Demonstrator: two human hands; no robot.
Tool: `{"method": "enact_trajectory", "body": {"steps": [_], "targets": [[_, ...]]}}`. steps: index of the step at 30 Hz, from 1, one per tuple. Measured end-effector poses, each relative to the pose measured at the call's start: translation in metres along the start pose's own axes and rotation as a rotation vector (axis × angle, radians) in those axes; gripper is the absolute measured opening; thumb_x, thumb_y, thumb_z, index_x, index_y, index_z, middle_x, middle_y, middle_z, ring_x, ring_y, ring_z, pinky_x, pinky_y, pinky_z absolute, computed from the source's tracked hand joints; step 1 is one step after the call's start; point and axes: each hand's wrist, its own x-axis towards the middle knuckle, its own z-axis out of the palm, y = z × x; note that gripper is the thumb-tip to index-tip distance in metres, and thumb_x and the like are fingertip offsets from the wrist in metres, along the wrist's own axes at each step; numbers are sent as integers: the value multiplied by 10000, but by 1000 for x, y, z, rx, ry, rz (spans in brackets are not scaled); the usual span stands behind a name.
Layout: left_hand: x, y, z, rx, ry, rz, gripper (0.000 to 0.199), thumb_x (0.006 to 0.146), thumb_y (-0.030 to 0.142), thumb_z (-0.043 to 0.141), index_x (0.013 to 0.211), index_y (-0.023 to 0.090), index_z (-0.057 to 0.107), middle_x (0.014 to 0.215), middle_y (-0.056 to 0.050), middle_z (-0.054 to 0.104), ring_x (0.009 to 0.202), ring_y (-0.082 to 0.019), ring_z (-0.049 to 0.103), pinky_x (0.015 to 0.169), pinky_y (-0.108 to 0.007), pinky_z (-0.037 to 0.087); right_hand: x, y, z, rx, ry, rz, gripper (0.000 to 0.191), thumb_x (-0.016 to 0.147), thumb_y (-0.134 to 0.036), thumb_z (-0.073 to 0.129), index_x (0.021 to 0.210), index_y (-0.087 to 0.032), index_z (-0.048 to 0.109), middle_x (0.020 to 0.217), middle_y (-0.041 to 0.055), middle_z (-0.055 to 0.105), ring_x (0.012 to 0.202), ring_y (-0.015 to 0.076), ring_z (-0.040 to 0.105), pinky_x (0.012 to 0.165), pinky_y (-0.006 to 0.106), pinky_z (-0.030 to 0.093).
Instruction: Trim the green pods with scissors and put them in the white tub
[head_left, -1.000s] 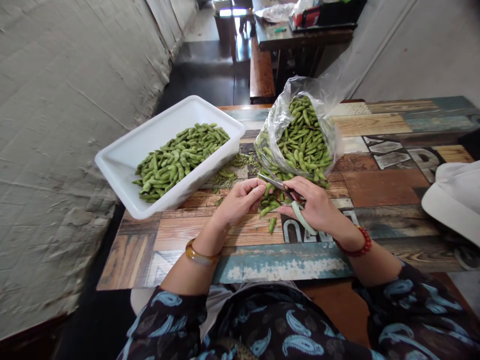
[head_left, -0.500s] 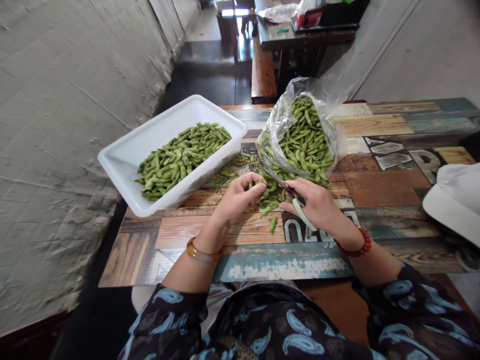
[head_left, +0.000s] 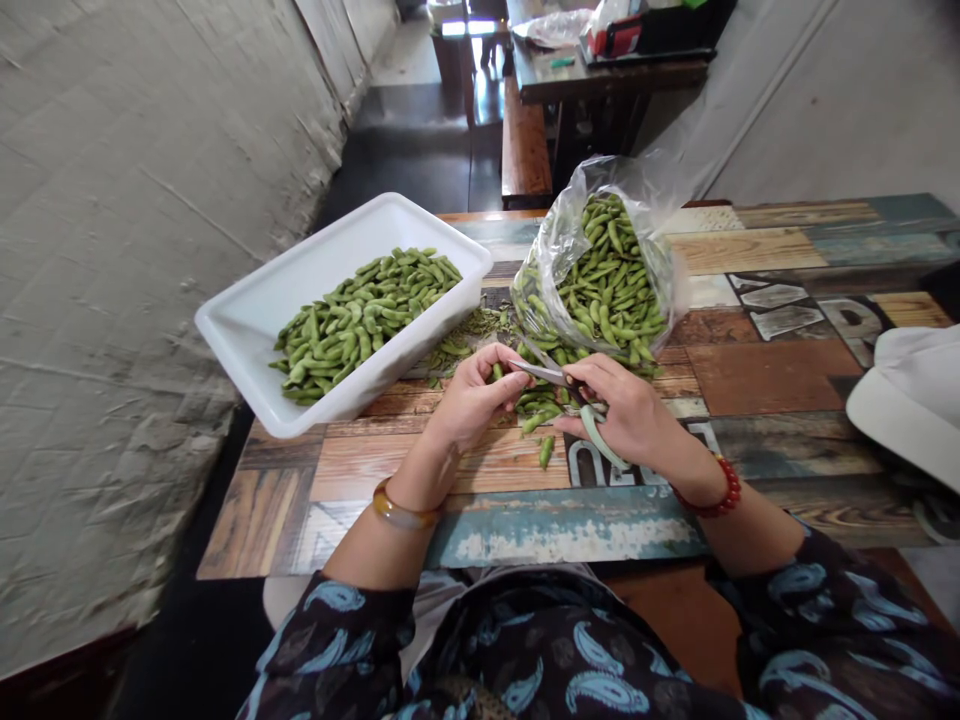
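My left hand [head_left: 480,392] pinches a green pod [head_left: 496,372], partly hidden by the fingers. Scissors [head_left: 598,436] with pale green handles are in my right hand [head_left: 626,410], their blades parted and pointing left to the fingertips of my left hand. Loose pods [head_left: 537,420] lie on the table beneath the blades. Behind my hands, an open clear plastic bag [head_left: 559,245] full of green pods rests on the table. To the left, a white tub [head_left: 247,320] holds a heap of green pods [head_left: 360,325].
Small trimmings [head_left: 480,330] lie between tub and bag on the patchwork wood table [head_left: 525,525]. A white cap [head_left: 911,390] sits at the right edge. A rough grey wall [head_left: 135,250] stands left. Beyond are a bench [head_left: 525,145] and another table [head_left: 547,82].
The scissor blades have swung lower and now reach the fingertips of my left hand. My left hand has barely moved and keeps its pod.
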Motion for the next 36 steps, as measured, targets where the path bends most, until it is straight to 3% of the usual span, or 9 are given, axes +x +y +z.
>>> {"method": "enact_trajectory", "body": {"steps": [5,19,36], "targets": [[1,-3,-2,28,-21,30,321,728,361,824,832,147,608,616,48,564,469,-44,428,454,-176,291,0,-2,0,-17,-8,-11,445,869,-377,729,1243,-202,563,1072,96,624,868,230,631,762,366,548],[1,-1,-2,41,-31,43,335,727,375,826,821,150,596,709,14,627,486,-45,435,467,-193,304,-1,-1,0,-9,24,-31,381,889,-308,710,1233,-207,579,1017,77,634,832,212,630,680,330,531],[-1,1,0,53,-24,41,336,717,371,837,790,147,597,679,8,632,497,-53,452,463,-189,313,-2,-2,-4,-15,-2,-27,366,891,-325,703,1231,-239,599,1079,83,668,896,232,662,741,351,566]]}}
